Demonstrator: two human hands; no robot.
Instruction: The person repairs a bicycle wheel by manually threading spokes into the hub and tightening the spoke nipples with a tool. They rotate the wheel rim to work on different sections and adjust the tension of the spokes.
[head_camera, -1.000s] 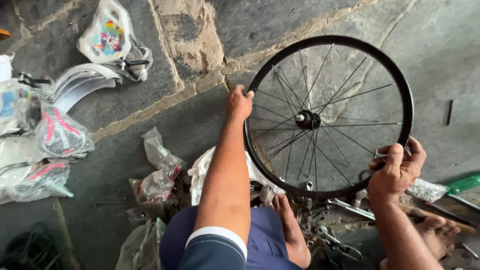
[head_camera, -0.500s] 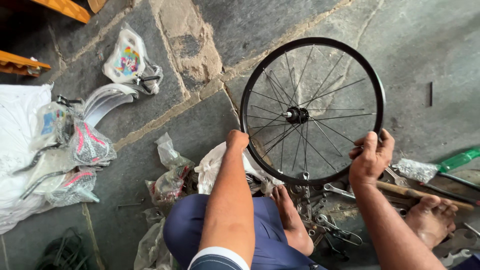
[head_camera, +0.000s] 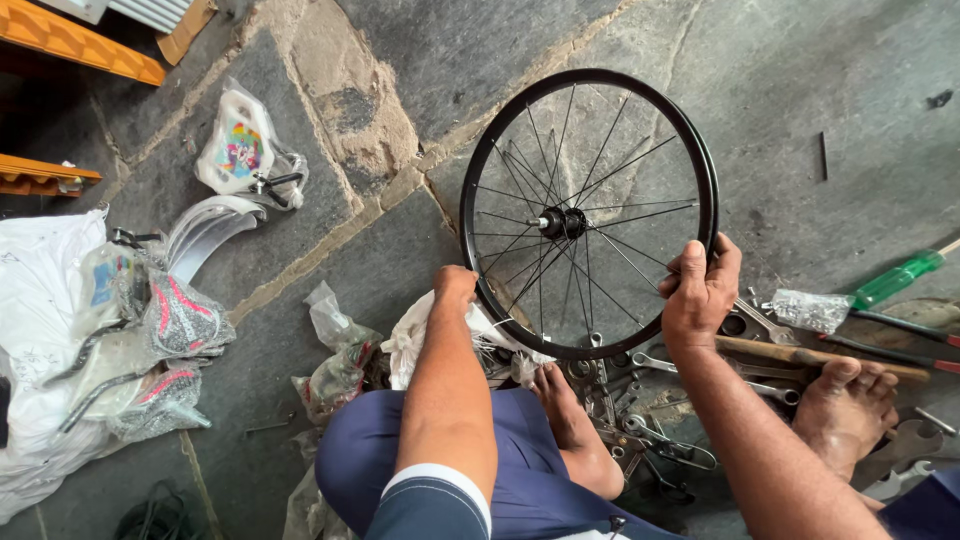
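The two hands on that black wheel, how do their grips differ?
The left hand sits low on the near left of the wheel rim, knuckles up, fingers hidden. The right hand is on the right side, fingers spread, with the thumb pointing up along the rim. Both are bare and on the rim.

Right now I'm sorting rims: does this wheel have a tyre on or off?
Off. The wheel shows a bare black rim, held by the left hand and right hand.
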